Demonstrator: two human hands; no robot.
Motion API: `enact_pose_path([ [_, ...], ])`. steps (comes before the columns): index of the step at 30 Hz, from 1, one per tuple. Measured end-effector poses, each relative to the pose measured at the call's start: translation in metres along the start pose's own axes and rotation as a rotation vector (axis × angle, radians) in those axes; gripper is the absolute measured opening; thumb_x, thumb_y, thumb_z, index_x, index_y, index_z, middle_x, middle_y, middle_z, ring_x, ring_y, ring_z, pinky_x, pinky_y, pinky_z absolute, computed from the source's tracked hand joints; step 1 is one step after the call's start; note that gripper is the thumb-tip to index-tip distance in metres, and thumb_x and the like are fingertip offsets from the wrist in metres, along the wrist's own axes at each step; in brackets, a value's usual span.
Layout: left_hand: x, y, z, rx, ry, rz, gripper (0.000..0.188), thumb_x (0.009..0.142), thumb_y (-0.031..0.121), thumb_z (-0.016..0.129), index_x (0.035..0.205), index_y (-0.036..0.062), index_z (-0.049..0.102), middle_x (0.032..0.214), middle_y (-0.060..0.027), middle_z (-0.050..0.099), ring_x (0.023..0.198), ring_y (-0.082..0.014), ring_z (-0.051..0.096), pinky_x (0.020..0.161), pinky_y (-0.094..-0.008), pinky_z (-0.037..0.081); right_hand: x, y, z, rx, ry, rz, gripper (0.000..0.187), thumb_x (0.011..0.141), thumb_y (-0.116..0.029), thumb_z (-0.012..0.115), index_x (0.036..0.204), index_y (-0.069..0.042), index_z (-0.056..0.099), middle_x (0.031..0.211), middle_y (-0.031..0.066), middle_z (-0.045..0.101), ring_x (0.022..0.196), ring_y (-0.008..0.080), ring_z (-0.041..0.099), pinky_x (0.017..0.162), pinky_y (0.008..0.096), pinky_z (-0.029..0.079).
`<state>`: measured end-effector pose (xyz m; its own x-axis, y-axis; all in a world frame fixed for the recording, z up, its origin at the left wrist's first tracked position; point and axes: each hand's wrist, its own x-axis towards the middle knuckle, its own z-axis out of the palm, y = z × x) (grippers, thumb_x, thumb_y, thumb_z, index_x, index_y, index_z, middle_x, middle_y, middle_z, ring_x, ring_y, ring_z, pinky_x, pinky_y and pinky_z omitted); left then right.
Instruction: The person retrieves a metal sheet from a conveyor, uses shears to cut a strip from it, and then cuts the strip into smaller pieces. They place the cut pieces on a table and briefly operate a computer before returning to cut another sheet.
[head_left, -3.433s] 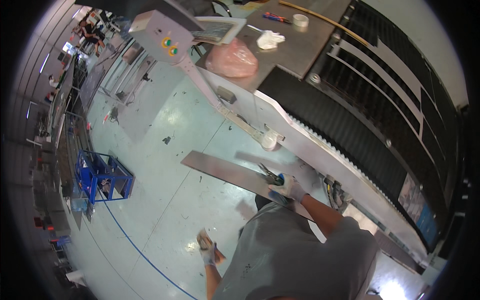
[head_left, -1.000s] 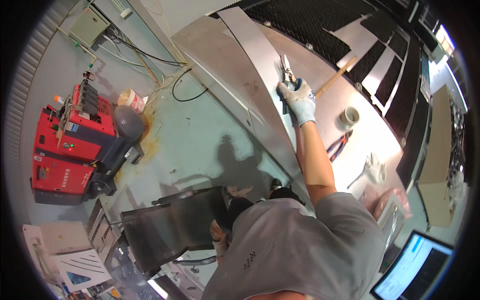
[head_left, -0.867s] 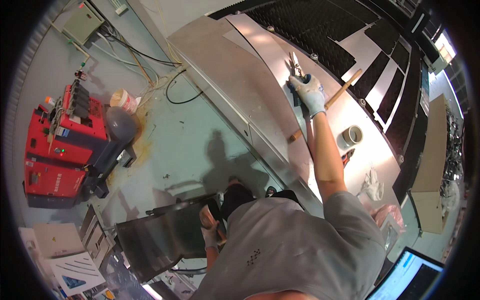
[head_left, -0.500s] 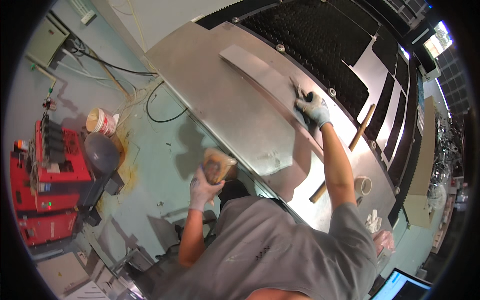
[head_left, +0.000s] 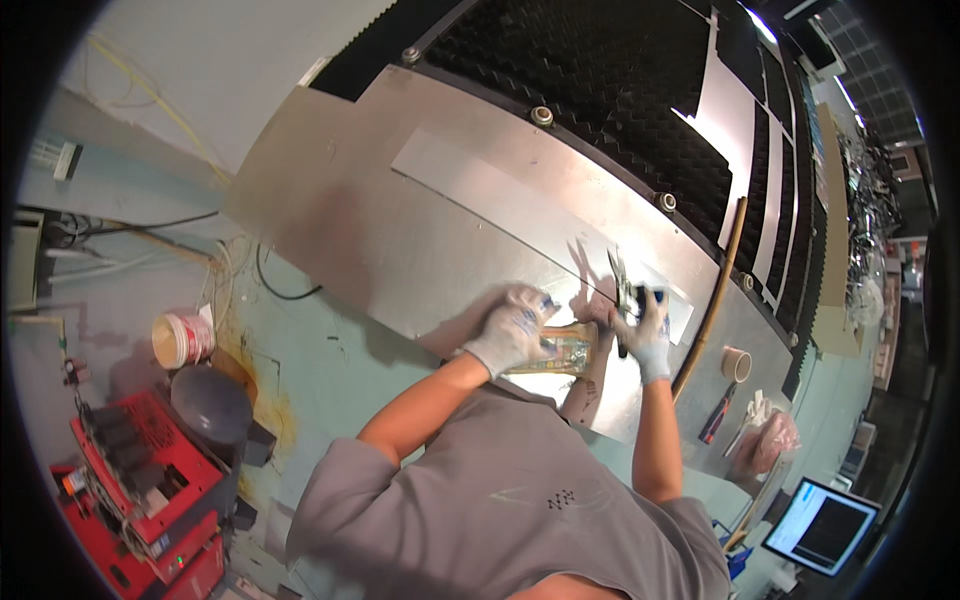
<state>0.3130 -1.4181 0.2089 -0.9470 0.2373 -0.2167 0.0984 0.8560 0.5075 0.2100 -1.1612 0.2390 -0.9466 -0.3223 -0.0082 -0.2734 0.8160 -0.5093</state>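
Observation:
My left hand (head_left: pixel 515 335), in a pale work glove, is closed on a clear plastic packet (head_left: pixel 568 352) with yellowish contents, over the near edge of the metal table (head_left: pixel 370 240). Close by on the right, my gloved right hand (head_left: pixel 645 330) grips scissors (head_left: pixel 618 280); their blades point away from me and look parted, and the fingers hide most of the dark handles. The blades are a short way from the packet, apart from it. Beneath and beyond the hands lies a long flat metal strip (head_left: pixel 480 195).
A bent brown rod (head_left: pixel 715 305) lies right of my hands. Further right are a tape roll (head_left: pixel 736 364), a red-and-dark-handled tool (head_left: pixel 716 415) and a pink plastic bag (head_left: pixel 775 443). Beyond the table stretches a black ridged bed (head_left: pixel 570 70). A white bucket (head_left: pixel 183 340) and red machine (head_left: pixel 150 460) stand left.
My left hand has brought the packet from beside the table to over its near edge. My right hand has drawn back toward me with the scissors, and the hands are now close together.

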Motion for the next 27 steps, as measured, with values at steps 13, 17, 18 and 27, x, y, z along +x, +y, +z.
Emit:
enact_pose_path([
  [13,0.085,-0.223,-0.118,0.439,0.491,-0.728,0.089,0.075,0.075,0.071,0.119,-0.0018,0.063,0.13,-0.0194,0.058,0.119,-0.0363,0.059,0.095,-0.0507,0.052,-0.148,0.031,-0.001,-0.279,0.114,0.844,0.076,0.073,-0.048,0.085,0.131,-0.003,0.061,0.135,0.0293,0.056,0.129,0.0445,0.053,0.108,0.048,0.046],
  [17,0.088,-0.193,-0.126,0.347,0.346,-0.849,0.097,0.069,0.074,0.079,0.125,-0.0026,0.059,0.129,-0.0202,0.06,0.121,-0.037,0.06,0.096,-0.0508,0.054,-0.133,0.055,-0.015,-0.341,-0.025,1.056,0.094,0.073,-0.065,0.079,0.141,-0.003,0.056,0.134,0.0297,0.06,0.128,0.0452,0.056,0.108,0.0487,0.047],
  [18,0.089,-0.187,-0.129,0.355,0.313,-0.87,0.098,0.068,0.074,0.079,0.126,-0.0026,0.058,0.129,-0.0202,0.06,0.121,-0.037,0.06,0.096,-0.051,0.054,-0.124,0.065,-0.02,-0.289,-0.077,1.108,0.098,0.074,-0.064,0.077,0.149,-0.008,0.048,0.143,0.0276,0.053,0.135,0.0418,0.052,0.112,0.0472,0.044],
  [27,0.103,-0.209,-0.128,0.228,0.306,-0.86,0.094,0.067,0.067,0.084,0.123,-0.0046,0.061,0.13,-0.0216,0.063,0.117,-0.0352,0.065,0.096,-0.047,0.054,-0.023,0.107,-0.02,-0.243,0.191,0.96,0.103,0.083,-0.064,0.071,0.159,-0.005,0.034,0.162,0.0263,0.032,0.149,0.0437,0.033,0.12,0.0501,0.033],
])
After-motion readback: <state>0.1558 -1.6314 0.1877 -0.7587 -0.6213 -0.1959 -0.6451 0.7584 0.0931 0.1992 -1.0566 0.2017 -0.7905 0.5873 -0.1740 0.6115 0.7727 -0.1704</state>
